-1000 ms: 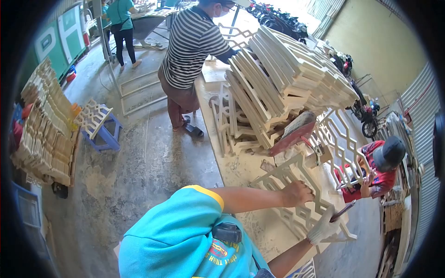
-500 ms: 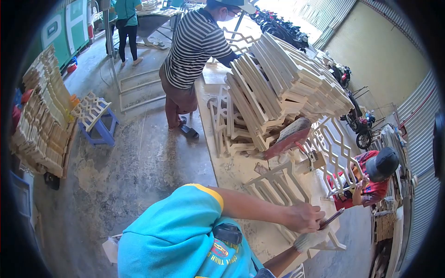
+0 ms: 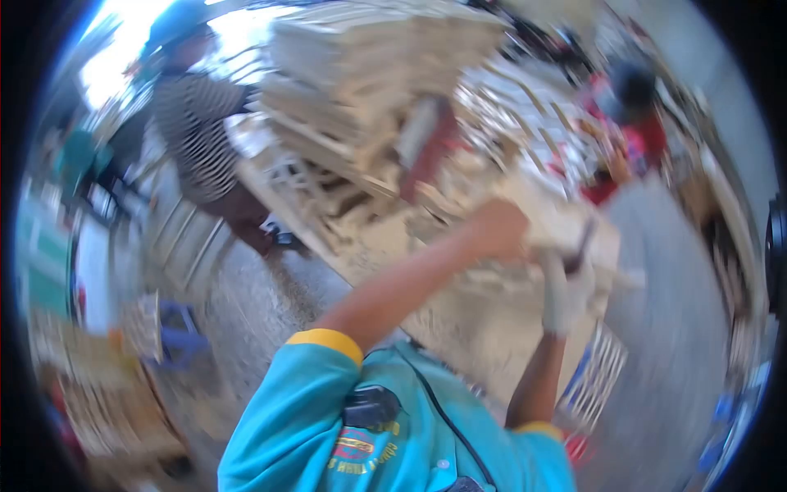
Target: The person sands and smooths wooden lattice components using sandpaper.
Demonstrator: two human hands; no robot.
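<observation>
Pale wood, badly blurred, forms the lattice piece, which lies on the near part of the worktable by the person's two hands. Bare and bunched, the left hand is over the worktable; blur hides whether it grips the piece. The gloved right hand, near the worktable's right edge, is closed round a slim dark tool. Farther along the worktable rise stacked wooden pieces and a red-and-grey object. A striped-shirted co-worker stands at the worktable's left side.
</observation>
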